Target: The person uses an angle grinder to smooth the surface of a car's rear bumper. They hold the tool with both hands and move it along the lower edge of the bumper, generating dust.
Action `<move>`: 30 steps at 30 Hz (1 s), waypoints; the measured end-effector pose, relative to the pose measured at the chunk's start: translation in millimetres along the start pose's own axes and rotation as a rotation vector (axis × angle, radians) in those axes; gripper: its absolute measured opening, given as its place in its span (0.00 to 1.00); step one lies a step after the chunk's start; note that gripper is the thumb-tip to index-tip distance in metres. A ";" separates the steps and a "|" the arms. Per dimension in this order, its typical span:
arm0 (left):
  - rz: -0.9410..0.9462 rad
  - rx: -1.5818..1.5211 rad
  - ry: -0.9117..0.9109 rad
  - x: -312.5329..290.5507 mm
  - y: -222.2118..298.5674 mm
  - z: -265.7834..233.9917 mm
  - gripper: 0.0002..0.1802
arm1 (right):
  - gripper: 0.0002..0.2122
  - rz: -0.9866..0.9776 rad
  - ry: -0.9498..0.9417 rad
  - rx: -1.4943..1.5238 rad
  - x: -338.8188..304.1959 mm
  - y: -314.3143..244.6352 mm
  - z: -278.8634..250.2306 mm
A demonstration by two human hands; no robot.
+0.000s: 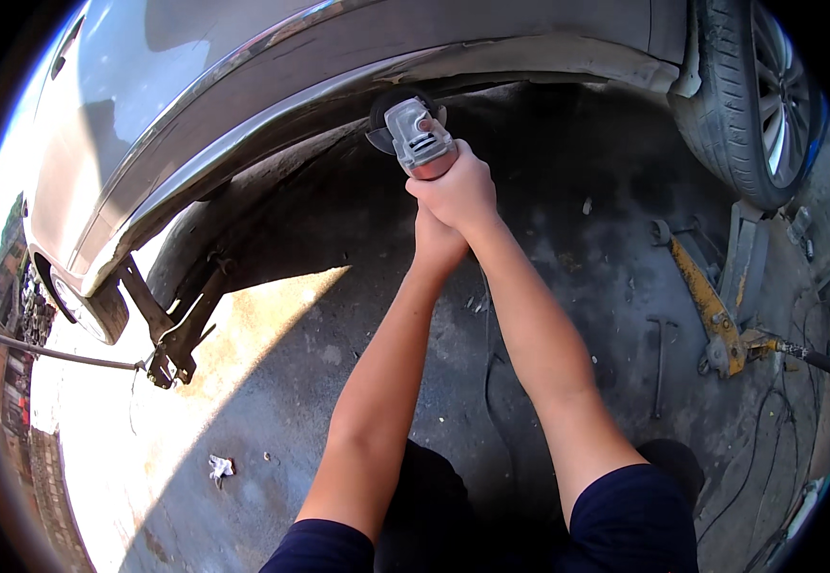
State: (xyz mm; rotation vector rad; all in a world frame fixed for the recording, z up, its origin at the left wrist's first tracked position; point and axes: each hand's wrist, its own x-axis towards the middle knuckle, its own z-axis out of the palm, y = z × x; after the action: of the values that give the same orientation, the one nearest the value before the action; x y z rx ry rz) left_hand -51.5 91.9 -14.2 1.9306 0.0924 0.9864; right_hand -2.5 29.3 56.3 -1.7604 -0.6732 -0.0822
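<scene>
An angle grinder (417, 134) with a grey metal head is held out in front of me, its dark disc and guard close under the lower sill (338, 95) of a raised car. Whether the disc touches the sill I cannot tell. My right hand (464, 191) is wrapped round the body just behind the head. Below it, my left hand (439, 237) is closed at the rear of the tool, most of its fingers hidden. A dark cord (488, 372) runs down from there along the floor.
A dark jack (181, 329) stands at left under the car. A yellow jack (706, 296) stands at right by the wheel (754, 105). A T-shaped metal tool (661, 368), a crumpled white scrap (221, 468) and loose cables (768, 420) lie on the concrete floor.
</scene>
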 end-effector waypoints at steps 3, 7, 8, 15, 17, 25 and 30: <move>0.014 0.002 0.006 2.4 4.4 -2.8 0.34 | 0.27 -0.044 0.037 0.010 -0.6 -5.3 -1.2; 0.054 0.013 0.010 6.4 9.3 -3.8 0.33 | 0.28 -0.040 0.045 0.027 0.2 -12.0 -4.4; 0.064 0.019 0.013 6.8 9.2 -3.2 0.33 | 0.28 -0.025 0.028 0.014 0.6 -12.8 -4.6; -0.149 0.055 -0.044 7.4 -19.8 2.4 0.49 | 0.30 0.135 0.033 0.066 17.0 14.9 -5.3; -0.077 0.000 -0.046 -2.7 -18.1 9.2 0.39 | 0.30 0.118 0.013 0.029 9.5 16.2 -6.6; 0.023 0.078 0.009 3.5 4.5 3.4 0.34 | 0.30 -0.029 -0.064 -0.134 2.0 -22.7 -14.1; 0.019 -0.006 0.001 4.6 15.9 -0.3 0.34 | 0.30 -0.016 -0.055 -0.165 1.4 -30.7 -14.3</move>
State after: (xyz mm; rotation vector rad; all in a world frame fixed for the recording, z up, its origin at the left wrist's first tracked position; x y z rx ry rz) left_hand -53.7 85.2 0.7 1.9293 0.0712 0.9990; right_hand -12.0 21.2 87.9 -1.9214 -0.7382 -0.1036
